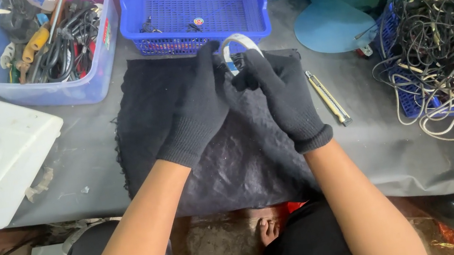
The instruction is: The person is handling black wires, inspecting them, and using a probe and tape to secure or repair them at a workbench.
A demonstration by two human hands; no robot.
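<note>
Both my hands wear black knit gloves and meet over a black cloth spread on the grey table. My left hand and my right hand together grip a small dark part with a white loop arching above it. The fingertips of both hands close on the part, which is mostly hidden by the gloves. A utility knife lies just right of my right hand.
A blue mesh basket stands behind the hands. A clear blue tub with tools and cables sits at back left, a white appliance housing at left. A tangle of wires fills a blue crate at right, near blue fan blades.
</note>
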